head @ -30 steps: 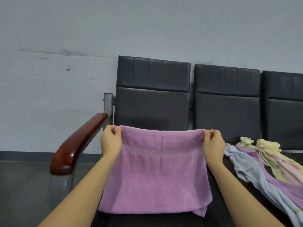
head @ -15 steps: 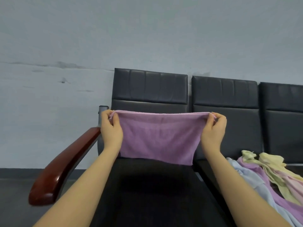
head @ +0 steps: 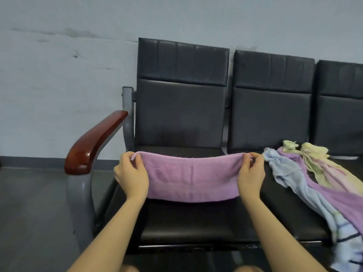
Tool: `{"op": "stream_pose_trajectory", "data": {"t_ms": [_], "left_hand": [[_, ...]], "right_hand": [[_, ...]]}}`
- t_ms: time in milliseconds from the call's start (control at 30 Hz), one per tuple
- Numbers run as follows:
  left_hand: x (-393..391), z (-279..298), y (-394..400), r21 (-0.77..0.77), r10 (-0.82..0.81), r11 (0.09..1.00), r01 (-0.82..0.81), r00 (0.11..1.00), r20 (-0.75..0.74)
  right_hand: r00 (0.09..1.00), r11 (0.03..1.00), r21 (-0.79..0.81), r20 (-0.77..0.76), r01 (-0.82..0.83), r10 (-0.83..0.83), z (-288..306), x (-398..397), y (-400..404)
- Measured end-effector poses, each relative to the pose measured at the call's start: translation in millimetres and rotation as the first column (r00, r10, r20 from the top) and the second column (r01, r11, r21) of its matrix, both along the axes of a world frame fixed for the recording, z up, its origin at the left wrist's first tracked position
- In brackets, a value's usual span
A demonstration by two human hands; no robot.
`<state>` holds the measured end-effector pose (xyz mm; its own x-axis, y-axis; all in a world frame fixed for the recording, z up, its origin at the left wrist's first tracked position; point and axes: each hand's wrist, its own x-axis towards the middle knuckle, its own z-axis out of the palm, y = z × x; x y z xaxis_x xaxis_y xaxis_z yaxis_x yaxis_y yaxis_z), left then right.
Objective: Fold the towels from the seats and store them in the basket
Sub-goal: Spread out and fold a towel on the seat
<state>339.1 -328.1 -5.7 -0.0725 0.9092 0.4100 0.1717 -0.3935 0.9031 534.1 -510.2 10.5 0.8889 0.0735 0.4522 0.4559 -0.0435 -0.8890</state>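
Both hands out front, low over the bench seat. Left hand (head: 132, 174) pinches the left top corner of the pink towel (head: 191, 176); right hand (head: 251, 173) pinches the right top corner, so each grip is closed on cloth. The towel looks already doubled, strung between the 2 hands w/ its top edge sagging a bit in the middle and its lower edge about at the seat (head: 196, 220).

Risks, as I'd judge them: the pinches are thin, at the very corners, so one layer could slip out and the fold would open up. If the hands come together unevenly the edges won't line up and it ends lopsided. Slack cloth could also drag on the seat and bunch.

Count: 2 hands, 1 pink towel held. On the next seat, a loose pile (head: 314, 183), looks like 3 or 4 more towels: blue, purple, yellow, maybe a pale pink one; tangled, can't be sure. 3 seat backs, 1 armrest (head: 94, 146). No basket in sight.
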Motion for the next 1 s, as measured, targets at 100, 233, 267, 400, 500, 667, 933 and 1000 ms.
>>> {"op": "stream_pose_trajectory", "data": {"t_ms": [100,233,267,400,500,667,933,1000], "left_hand": [[-5.0,-11.4,-4.1,-0.003,0.053,0.999,-0.054,0.988,-0.148],[-1.9,-26.5,1.6,-0.042,0.046,0.997,-0.063,0.949,-0.312],[0.6,-30.0,4.5,-0.048,0.036,0.997,-0.056,0.937,-0.348],[15.7,-41.3,22.7,-0.04,0.018,0.998,-0.039,0.901,-0.433],[32.1,-40.5,36.4,0.009,0.017,1.0,-0.015,0.908,-0.419],[62.5,-39.9,68.8,0.1,0.033,0.995,0.014,0.888,-0.458],[103.6,-54.4,108.2,0.08,0.048,0.997,-0.005,0.835,-0.549],[107.7,-58.5,112.1,0.005,0.027,1.0,-0.03,0.799,-0.6]], "right_hand": [[0.999,0.996,-0.075,-0.013,0.04,-0.041,-13.5,-0.1,-6.9],[0.998,0.982,-0.186,-0.041,0.04,-0.048,-29.6,6.7,-6.5],[0.998,0.974,-0.222,-0.047,0.032,-0.044,-34.5,10.3,-4.1],[0.998,0.941,-0.333,-0.019,0.058,-0.068,-52.0,27.9,10.9],[0.995,0.94,-0.328,0.015,0.098,-0.099,-53.8,39.3,26.7],[0.994,0.96,-0.268,-0.049,0.08,-0.097,-52.8,66.4,50.6],[0.993,0.905,-0.421,-0.066,0.061,-0.097,-70.2,109.5,82.7],[0.993,0.876,-0.48,-0.08,0.042,-0.091,-78.0,114.9,89.5]]}}
